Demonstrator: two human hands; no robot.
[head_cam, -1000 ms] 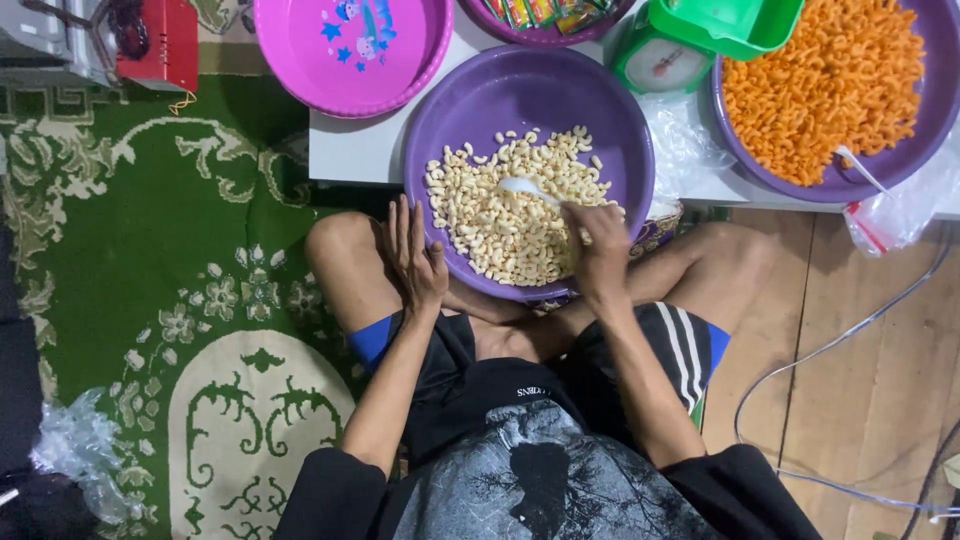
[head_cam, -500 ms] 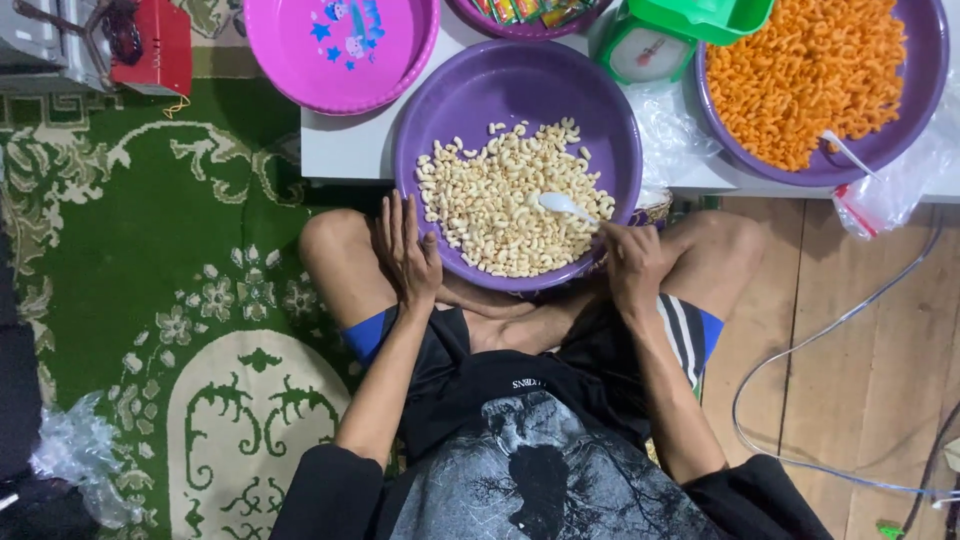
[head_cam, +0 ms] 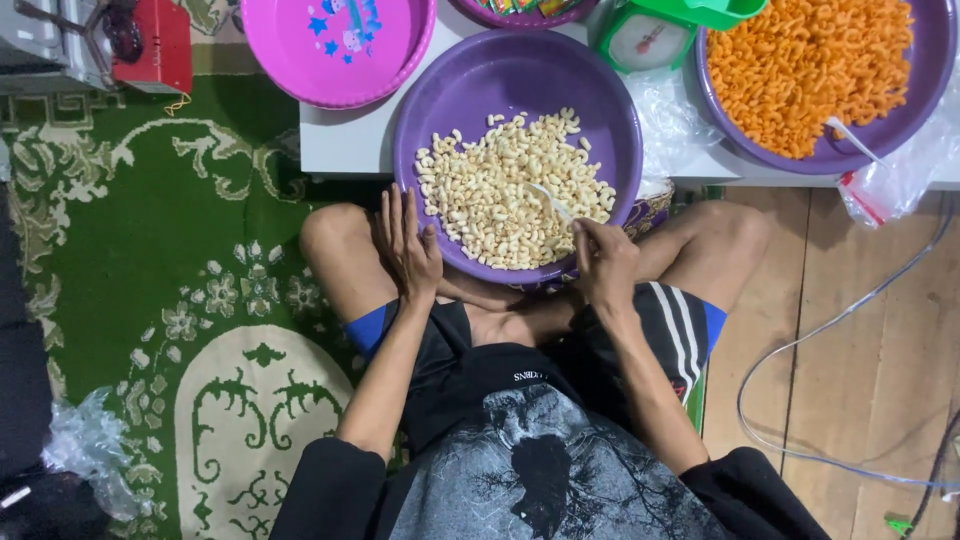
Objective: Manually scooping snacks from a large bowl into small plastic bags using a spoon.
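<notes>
Since half a second ago the right hand (head_cam: pixel 603 266) has pushed the white spoon (head_cam: pixel 549 201) forward, so its bowl is now dug into the pale puffed snacks (head_cam: pixel 510 190) rather than lying on top of them. That hand is closed around the spoon's handle at the near rim of the purple basin (head_cam: pixel 518 75). The left hand (head_cam: pixel 408 248) has not moved: it lies flat with fingers spread, holding nothing, resting against the basin's outer left rim and the knee. The basin sits half on the white surface (head_cam: pixel 345 150), half over the lap. Beyond the right hand stand a green scale (head_cam: pixel 645 38) and a second purple basin of orange snacks (head_cam: pixel 810 70). Beyond the left hand is a pink basin (head_cam: pixel 340 50).
</notes>
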